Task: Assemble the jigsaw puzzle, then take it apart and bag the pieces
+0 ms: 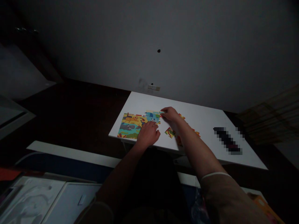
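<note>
Jigsaw puzzle, on the white table: left section looks joined | left hand rests at its right side, fingers a little spread | loose pieces around right forearm are not yet joined, exact count hidden | farther, right hand seems to pinch 1 edge piece

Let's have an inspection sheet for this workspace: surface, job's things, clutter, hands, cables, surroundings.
Surface: white table, dimly lit.
Job's things: partly joined puzzle; loose pieces to its right, some partly hidden.
Clutter: dark pixelated item at the table's right.
Hands: left hand over the puzzle's right part; right hand with fingertips at the puzzle's far right edge, grip unclear.
Cables: nothing seen for certain.
Surroundings: grey wall with socket plate.
</note>
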`<control>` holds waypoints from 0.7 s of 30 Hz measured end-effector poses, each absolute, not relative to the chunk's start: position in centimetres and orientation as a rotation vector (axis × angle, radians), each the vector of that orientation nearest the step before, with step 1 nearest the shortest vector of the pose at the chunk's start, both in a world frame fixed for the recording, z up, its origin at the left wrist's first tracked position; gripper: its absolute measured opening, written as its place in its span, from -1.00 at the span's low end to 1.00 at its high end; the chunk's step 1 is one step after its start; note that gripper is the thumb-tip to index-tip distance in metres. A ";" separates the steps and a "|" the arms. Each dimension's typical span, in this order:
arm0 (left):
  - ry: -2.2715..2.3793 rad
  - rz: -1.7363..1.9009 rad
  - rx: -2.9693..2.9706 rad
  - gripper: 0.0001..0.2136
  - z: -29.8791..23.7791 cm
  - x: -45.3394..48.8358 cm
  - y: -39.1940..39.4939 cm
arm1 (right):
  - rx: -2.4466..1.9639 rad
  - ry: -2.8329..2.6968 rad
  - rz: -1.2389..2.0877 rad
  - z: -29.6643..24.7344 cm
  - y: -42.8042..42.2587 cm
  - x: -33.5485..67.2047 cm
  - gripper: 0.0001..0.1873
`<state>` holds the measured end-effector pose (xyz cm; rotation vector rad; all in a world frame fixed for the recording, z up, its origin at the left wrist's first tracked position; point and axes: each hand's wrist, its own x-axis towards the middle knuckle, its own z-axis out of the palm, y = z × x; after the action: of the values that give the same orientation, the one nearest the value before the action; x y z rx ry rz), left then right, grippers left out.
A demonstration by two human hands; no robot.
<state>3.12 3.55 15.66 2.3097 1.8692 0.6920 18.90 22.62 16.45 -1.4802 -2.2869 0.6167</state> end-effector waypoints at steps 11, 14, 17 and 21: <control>1.862 0.669 2.286 -0.70 16.2 3.3 3.6 | -1.588 -2.310 0.543 17.4 20.9 18.4 -0.73; 1.865 0.681 2.298 -0.71 16.0 3.4 3.6 | -1.565 -2.321 0.534 17.4 20.9 18.5 -0.74; 1.862 0.698 2.319 -0.71 15.9 3.4 3.7 | -1.553 -2.324 0.518 17.1 21.0 18.4 -0.70; 1.863 0.699 2.322 -0.71 15.8 3.5 3.8 | -1.626 -2.278 0.533 17.0 21.3 17.9 -0.73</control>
<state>3.45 3.81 15.80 2.3218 1.8628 0.6986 17.92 21.29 17.01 -1.6257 -2.2781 0.5333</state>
